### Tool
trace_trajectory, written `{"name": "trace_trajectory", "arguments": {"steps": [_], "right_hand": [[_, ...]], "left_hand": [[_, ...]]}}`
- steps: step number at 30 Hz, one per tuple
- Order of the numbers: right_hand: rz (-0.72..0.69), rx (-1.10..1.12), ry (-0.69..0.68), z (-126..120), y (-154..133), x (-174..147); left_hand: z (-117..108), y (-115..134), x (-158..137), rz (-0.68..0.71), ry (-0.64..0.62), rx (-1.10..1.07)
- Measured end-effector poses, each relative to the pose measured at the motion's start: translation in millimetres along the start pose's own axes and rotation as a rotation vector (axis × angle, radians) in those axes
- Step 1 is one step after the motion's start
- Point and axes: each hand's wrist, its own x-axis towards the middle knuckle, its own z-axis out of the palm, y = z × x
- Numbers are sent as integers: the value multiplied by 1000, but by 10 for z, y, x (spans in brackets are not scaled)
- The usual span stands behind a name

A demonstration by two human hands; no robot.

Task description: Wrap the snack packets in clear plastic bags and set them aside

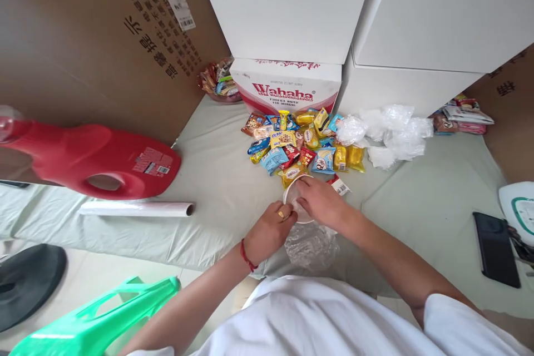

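My left hand [270,232], with a ring and a red cord bracelet, has its fingers closed on the near left rim of a white-rimmed cup [309,218]. Over the same cup's mouth, from the right, curls my right hand [322,200]; its fingertips reach inside, and what they pinch is hidden. A crumpled clear plastic bag [312,247] lies just below the cup. Beyond it is a pile of small wrapped snacks [283,139] in yellow, blue and red. A red-and-white packet [340,184] with a barcode shows beside my right hand.
Crumpled clear plastic bags [392,130] lie right of the snacks. Behind stands a Wahaha carton [287,89]. At left are a red jug [104,161] and a plastic-film roll [137,209]. A black phone [496,250] rests at right. Below left is a green plastic object [100,317].
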Motion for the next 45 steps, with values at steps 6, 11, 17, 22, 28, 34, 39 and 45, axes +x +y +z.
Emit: {"name": "trace_trajectory", "arguments": {"steps": [6, 11, 17, 22, 28, 34, 39, 45], "right_hand": [[101, -168, -239, 290, -11, 244], [60, -125, -245, 314, -98, 169], [68, 346, 372, -233, 270, -232], [656, 45, 987, -718, 1458, -247], [1036, -16, 501, -564, 2192, -10], [513, -82, 658, -611, 1260, -869], [67, 162, 273, -192, 437, -1585], [507, -40, 753, -97, 1019, -2122]], "left_hand": [[117, 16, -155, -161, 228, -68], [126, -39, -238, -243, 304, -159], [145, -106, -272, -287, 356, -277], [106, -144, -193, -247, 366, -317], [29, -1, -55, -208, 362, -308], [-98, 194, 216, -208, 233, -530], [-32, 391, 580, 15, 128, -685], [-281, 572, 839, -38, 75, -855]]}}
